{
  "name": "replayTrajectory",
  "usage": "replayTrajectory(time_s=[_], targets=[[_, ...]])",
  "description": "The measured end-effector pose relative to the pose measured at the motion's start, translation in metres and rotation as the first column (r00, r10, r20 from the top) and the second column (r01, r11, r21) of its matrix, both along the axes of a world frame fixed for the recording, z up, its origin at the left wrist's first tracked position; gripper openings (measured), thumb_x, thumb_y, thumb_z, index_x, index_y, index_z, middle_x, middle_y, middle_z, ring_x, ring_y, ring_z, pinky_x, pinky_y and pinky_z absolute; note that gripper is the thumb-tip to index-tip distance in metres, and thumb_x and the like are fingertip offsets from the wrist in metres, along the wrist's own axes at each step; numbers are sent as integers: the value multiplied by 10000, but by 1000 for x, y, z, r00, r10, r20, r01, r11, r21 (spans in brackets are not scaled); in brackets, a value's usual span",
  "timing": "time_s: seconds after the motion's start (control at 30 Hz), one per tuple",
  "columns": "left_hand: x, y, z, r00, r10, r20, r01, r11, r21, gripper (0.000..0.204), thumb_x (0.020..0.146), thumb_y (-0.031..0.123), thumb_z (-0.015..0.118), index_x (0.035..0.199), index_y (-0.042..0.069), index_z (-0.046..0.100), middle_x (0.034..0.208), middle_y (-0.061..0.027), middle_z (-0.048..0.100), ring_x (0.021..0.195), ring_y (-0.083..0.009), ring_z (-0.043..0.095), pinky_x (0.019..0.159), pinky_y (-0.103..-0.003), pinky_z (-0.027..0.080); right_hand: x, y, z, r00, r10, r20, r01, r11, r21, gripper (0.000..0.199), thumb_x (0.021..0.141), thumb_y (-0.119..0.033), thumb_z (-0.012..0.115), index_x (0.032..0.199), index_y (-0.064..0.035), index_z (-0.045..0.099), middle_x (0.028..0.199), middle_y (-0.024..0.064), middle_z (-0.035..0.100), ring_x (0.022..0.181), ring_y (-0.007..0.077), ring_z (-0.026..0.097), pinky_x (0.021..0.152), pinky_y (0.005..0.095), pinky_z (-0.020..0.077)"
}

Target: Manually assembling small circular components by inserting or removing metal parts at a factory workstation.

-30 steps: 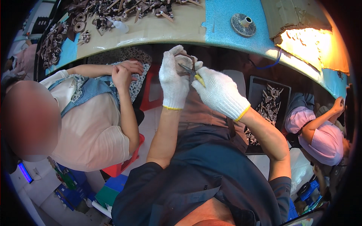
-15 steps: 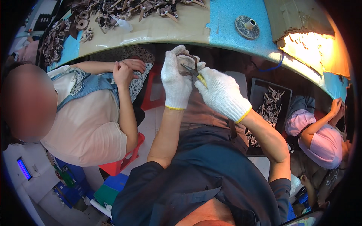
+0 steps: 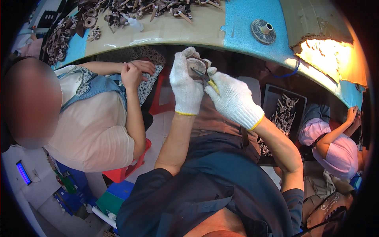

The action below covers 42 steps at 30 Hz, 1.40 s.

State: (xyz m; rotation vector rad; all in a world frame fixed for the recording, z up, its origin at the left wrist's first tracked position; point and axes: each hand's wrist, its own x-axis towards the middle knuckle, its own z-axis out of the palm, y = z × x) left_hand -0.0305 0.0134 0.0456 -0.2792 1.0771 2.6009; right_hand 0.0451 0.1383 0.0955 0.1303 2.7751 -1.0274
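Note:
My left hand [image 3: 186, 85], in a white knitted glove, is closed around a small rounded piece [image 3: 196, 64] with a pale middle and a brown edge; its exact kind I cannot make out. Pliers with yellow handles [image 3: 213, 86] are gripped in my right hand [image 3: 233, 96], gloved the same way. Their dark pointed jaws lie against the piece, close to the left fingers. Both hands are raised over my lap, just below the table's front edge. My fingers partly hide the piece and the pliers' handles.
Ahead, the table [image 3: 169, 34] bears a heap of small brown parts [image 3: 154, 8], a small white bottle [image 3: 135, 25] and a round speckled stand [image 3: 263, 31]. A dark tray [image 3: 302, 103] of similar parts stands right. Co-workers sit left [image 3: 94, 138] and right [image 3: 337, 146].
My hands and the pliers stay almost in place against the piece. The whole view has shifted slightly. At the lower right, another person's legs and brown shoe now show.

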Motion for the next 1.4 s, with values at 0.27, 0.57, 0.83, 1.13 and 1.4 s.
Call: replayTrajectory(time_s=[0.27, 0.57, 0.83, 1.13, 1.4], targets=[[-5, -4, -7, 998, -43, -35, 44, 998, 42, 452, 1152, 469, 446, 1212, 60, 629, 1052, -93, 649, 918, -278, 681, 789, -453, 598, -7, 0, 1, 1000, 6, 23, -6, 1000, 2, 281, 1012, -308, 650, 1089, -38, 654, 1016, 206, 725, 935, 437, 718, 777, 526, 586], [-2, -7, 1, 994, -32, -109, 23, 996, -87, 468, 1160, 465, 419, 1240, 51, 623, 1051, -112, 644, 975, -287, 694, 824, -482, 609, -7, 2, 2, 999, 39, 14, -38, 997, -63, 312, 1031, -321, 615, 1124, -24, 643, 1018, 220, 715, 951, 447, 705, 798, 545, 572], [-6, -4, -11, 997, 52, -51, -55, 997, -61, 451, 1148, 454, 444, 1162, 41, 623, 999, -120, 642, 842, -259, 687, 695, -412, 598, -5, -8, -10, 1000, 15, -16, -16, 999, -46, 294, 1027, -302, 624, 1129, -28, 650, 1007, 214, 726, 928, 444, 717, 781, 539, 578], [-11, -1, -6, 998, 56, 20, -55, 998, -38, 443, 1138, 486, 483, 1135, 70, 635, 970, -86, 640, 775, -251, 662, 639, -391, 562, -6, -12, -16, 996, -1, -85, 1, 1000, -7, 271, 1023, -281, 637, 1113, -25, 654, 983, 205, 729, 892, 427, 728, 751, 526, 586], [-13, -4, -3, 997, 71, 16, -70, 997, -25, 412, 1141, 449, 482, 1144, 63, 626, 994, -88, 641, 805, -247, 678, 633, -384, 561, -6, -14, -21, 983, -24, -184, 17, 999, -36, 244, 1015, -271, 653, 1065, -32, 654, 955, 202, 725, 882, 429, 723, 739, 524, 581]])
